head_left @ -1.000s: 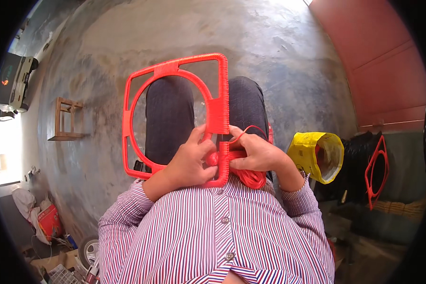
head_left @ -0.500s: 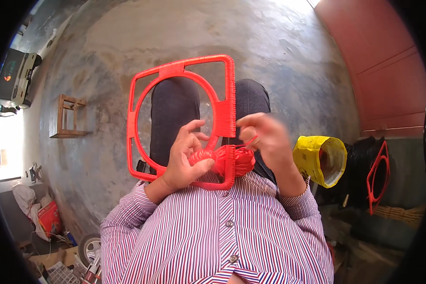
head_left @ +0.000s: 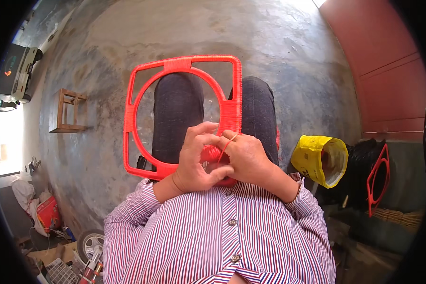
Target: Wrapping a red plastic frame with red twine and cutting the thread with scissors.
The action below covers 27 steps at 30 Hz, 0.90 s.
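Observation:
A square frame with a round opening (head_left: 136, 113), wrapped in red cord, rests across my thighs. My left hand (head_left: 196, 158) curls at the frame's lower right, thumb and fingers around a bundle of red cord (head_left: 211, 154). Pressed against it, my right hand (head_left: 248, 158) has its fingers bent inward, with a strand of red cord (head_left: 226, 147) running across them. Both hands hide most of the bundle and the frame's near right corner.
To my right stands a yellow bag (head_left: 315, 158), beside black plastic (head_left: 357, 170) and another red frame (head_left: 377, 180). A small wooden stool (head_left: 68, 113) is on the floor at left. A wheel (head_left: 90, 246) and assorted clutter lie at the lower left.
My right hand has come down and left to meet my left hand, bringing the strand along. The frame has shifted slightly, and the bundle is now mostly covered.

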Motion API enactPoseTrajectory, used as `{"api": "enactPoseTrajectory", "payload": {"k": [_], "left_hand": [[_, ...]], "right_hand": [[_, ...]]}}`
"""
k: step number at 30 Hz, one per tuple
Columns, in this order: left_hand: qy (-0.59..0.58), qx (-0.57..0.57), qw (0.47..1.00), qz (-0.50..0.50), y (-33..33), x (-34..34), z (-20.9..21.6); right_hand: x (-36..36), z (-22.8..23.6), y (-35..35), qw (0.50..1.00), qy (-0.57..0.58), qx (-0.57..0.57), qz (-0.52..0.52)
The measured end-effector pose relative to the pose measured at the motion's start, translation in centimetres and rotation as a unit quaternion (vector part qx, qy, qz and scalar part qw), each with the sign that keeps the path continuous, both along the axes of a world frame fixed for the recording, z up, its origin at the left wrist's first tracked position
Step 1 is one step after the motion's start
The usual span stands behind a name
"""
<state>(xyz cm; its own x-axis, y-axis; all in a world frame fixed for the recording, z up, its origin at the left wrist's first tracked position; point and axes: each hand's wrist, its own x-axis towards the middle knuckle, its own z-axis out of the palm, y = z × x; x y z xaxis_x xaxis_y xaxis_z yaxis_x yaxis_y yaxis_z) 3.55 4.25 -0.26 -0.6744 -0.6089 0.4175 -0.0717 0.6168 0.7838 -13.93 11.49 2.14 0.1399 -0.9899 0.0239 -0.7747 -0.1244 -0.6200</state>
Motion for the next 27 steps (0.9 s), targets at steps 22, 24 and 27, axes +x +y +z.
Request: {"api": "enactPoseTrajectory", "payload": {"k": [22,24,27], "left_hand": [[0.116,0.412,0.903,0.039,0.9,0.3,-0.6],[0.148,0.466,0.87,0.058,0.4,0.3,-1.1],[0.132,0.495,0.857,0.064,0.0,0.3,-0.8]], "right_hand": [[0.1,-2.1,0.7,0.978,-0.173,-0.101,-0.064],[-0.4,-1.9,1.3,0.966,-0.234,-0.074,-0.088],[-0.9,-2.7,2.3,0.838,-0.519,0.026,-0.165]]}}
